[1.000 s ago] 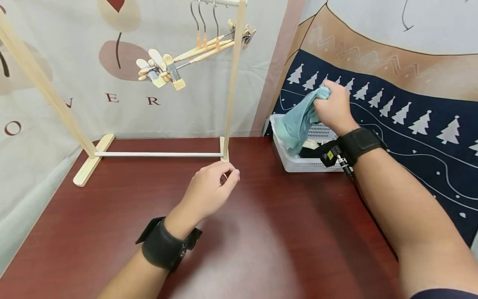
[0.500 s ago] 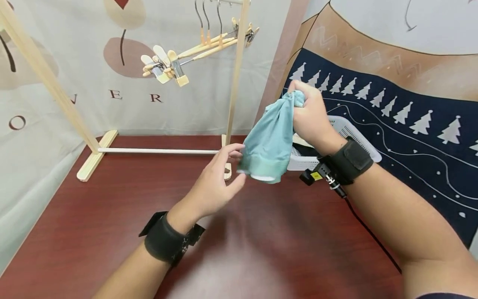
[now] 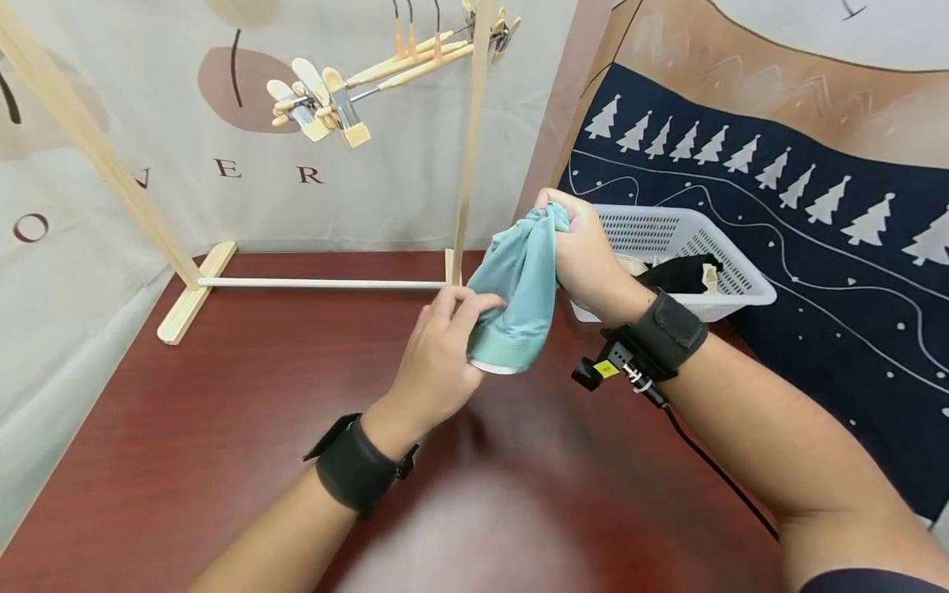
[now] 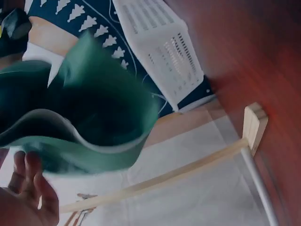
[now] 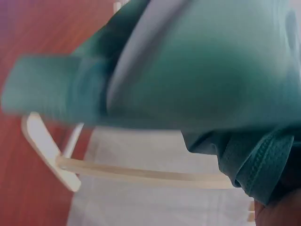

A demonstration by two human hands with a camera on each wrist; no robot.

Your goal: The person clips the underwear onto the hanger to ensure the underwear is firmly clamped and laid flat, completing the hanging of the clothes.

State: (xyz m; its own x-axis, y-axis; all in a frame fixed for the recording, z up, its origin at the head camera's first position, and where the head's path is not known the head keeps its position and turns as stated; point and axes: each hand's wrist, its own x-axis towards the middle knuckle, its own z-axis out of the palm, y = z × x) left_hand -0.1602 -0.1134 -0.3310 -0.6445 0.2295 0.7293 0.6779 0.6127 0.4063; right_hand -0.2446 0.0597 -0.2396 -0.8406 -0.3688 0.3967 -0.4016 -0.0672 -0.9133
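The person's right hand (image 3: 586,255) is raised over the table (image 3: 185,445), its fingers closed tightly around the bunched top of a pale teal cloth (image 3: 519,305), which hangs down between the two hands in front of the wooden stand's near post (image 3: 467,165). The right arm comes in from the side, bent at the elbow, with the forearm slanting up and inward and a black strap (image 3: 663,333) around the wrist. The left hand (image 3: 433,354) sits lower, reaching up and across from the near edge, back of the hand showing, with its own black strap (image 3: 359,465) below. One bent finger lies against the front of the cloth just above the hem; whether the thumb and fingers pinch the fabric I can't tell, as part of the hand is hidden and the left wrist view is blurred. That same view shows the cloth's lower end gaping open. Behind the right wrist is a white basket (image 3: 730,306) with a black bundle (image 3: 670,276) in it, and clip hangers (image 3: 415,66) hang on the stand, above the left hand and well apart from it.
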